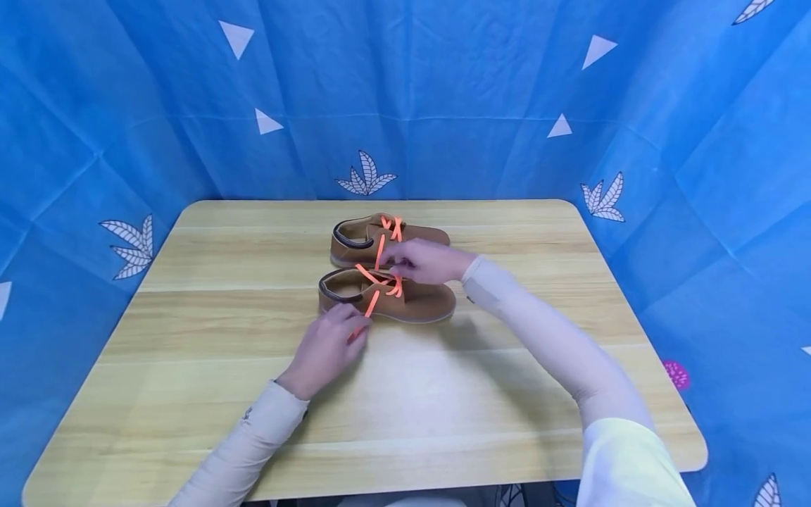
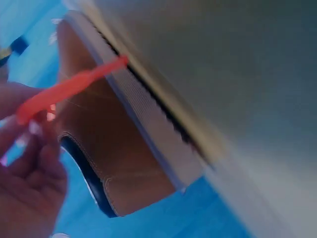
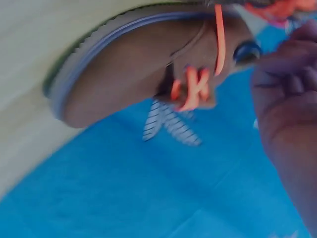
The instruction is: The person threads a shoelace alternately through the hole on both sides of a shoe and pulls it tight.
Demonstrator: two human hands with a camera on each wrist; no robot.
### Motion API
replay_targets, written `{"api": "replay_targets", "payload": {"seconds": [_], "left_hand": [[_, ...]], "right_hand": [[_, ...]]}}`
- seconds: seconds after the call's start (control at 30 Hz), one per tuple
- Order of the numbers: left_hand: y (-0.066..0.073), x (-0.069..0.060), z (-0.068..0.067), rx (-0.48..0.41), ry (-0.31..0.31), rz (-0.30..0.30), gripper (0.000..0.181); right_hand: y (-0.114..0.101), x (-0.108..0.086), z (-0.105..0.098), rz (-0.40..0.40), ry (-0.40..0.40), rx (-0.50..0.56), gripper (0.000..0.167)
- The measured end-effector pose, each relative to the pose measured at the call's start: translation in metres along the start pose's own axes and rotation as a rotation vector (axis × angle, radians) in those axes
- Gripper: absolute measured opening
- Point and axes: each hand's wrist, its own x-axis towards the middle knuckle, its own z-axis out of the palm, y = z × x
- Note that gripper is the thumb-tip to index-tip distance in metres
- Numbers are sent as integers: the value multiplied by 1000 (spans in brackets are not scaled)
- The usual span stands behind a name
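Two brown shoes with orange laces stand side by side, toes to the right in the head view. My left hand [image 1: 328, 348] is at the heel side of the near shoe [image 1: 424, 301], pinching one orange shoelace [image 2: 64, 91] from it between thumb and fingers. Across the shoe, my right hand [image 1: 431, 261] reaches in between the pair with bent fingers. Its fingertips are close to a lace [image 3: 220, 39] hanging from the far shoe [image 3: 129, 69]; whether they hold any lace is hidden. Another lace end [image 1: 366, 274] of the near shoe lies across its opening.
The shoes stand on a light wooden table [image 1: 209, 338] with rounded corners. A blue curtain [image 1: 405, 91] with white triangles and leaf prints surrounds it at the back and sides. Something pink [image 1: 676, 374] shows beyond the right edge.
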Motion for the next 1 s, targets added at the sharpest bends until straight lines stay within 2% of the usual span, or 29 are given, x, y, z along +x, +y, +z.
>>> {"api": "replay_targets", "payload": {"seconds": [0.1, 0.2, 0.27, 0.33, 0.4, 0.47, 0.53, 0.67, 0.83, 1.0], "left_hand": [[-2, -4, -1, -251, -45, -215, 8], [-6, -6, -4, -467, -89, -405, 10], [-9, -7, -6, -597, -120, -504, 15], [-12, -7, -8, -674, -164, -569, 22], [-16, -7, -10, -708, -225, -597, 26], [-18, -7, -12, -706, -293, -601, 26], [-20, -8, -13, -680, -356, -581, 26], [-24, -12, -17, -650, -444, -550, 25], [-28, -21, -26, -627, -538, -493, 23], [-34, -27, -33, -566, -595, -458, 21]], "right_hand": [[14, -17, 1, 90, 17, 80, 51], [23, -34, 13, 196, -25, 73, 83], [26, -42, 24, 248, -69, 27, 104], [28, -47, 34, 287, -98, -36, 117], [28, -50, 41, 313, -98, -88, 120], [28, -51, 46, 330, -82, -122, 119], [28, -51, 47, 341, -65, -132, 117], [30, -52, 46, 336, -58, -134, 116], [34, -54, 46, 326, -60, -122, 115], [34, -54, 40, 295, -101, -99, 118]]}}
